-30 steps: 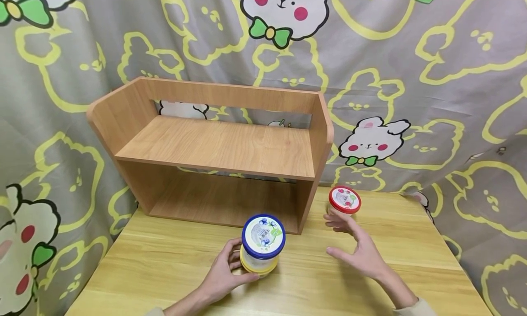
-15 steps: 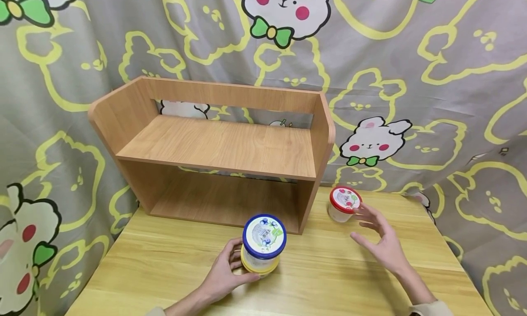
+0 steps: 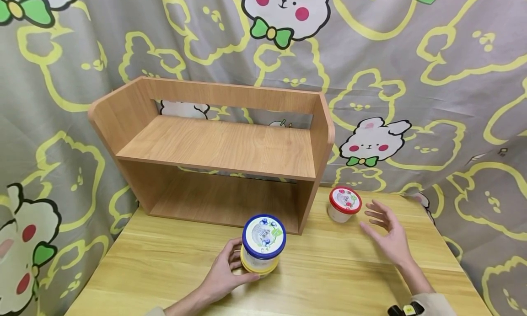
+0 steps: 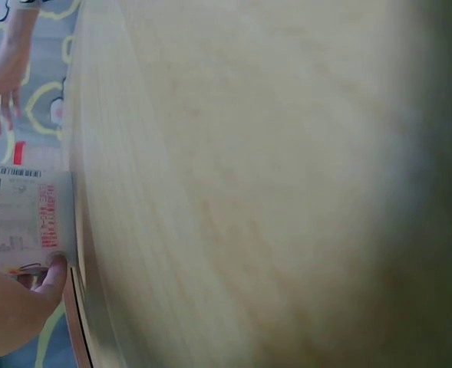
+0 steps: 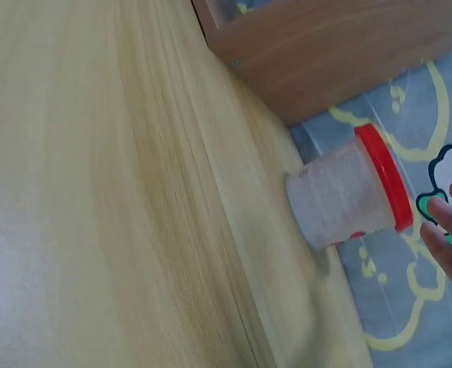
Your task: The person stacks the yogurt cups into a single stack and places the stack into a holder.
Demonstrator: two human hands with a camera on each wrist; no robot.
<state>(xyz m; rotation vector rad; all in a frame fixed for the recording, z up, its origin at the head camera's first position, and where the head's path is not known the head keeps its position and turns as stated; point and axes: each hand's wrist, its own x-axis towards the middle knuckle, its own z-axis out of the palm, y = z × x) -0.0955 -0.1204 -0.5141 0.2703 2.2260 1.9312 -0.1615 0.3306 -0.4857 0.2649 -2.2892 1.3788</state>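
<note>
A tub with a blue lid (image 3: pixel 264 236) is stacked on a tub with a yellow lid (image 3: pixel 260 266) in front of the shelf. My left hand (image 3: pixel 222 270) grips the lower tub from the left, fingers curled behind it and thumb in front. Its printed side with a barcode faces the left wrist camera. Further right, a tub with a red lid (image 3: pixel 345 203) stands upright on the table. My right hand (image 3: pixel 389 233) hovers just right of it, fingers spread and holding nothing. In the right wrist view, a gap shows between the fingertips (image 5: pixel 440 211) and the red-lidded tub (image 5: pixel 344 192).
A two-tier wooden shelf (image 3: pixel 218 144) stands at the back left of the wooden table (image 3: pixel 329 279). Its right side panel lies between the stack and the red-lidded tub. A grey patterned curtain (image 3: pixel 411 101) hangs behind and at both sides.
My right hand has moved right, away from in front of the red-lidded tub, which now shows fully and stays in place. My left hand and the stack have not moved.
</note>
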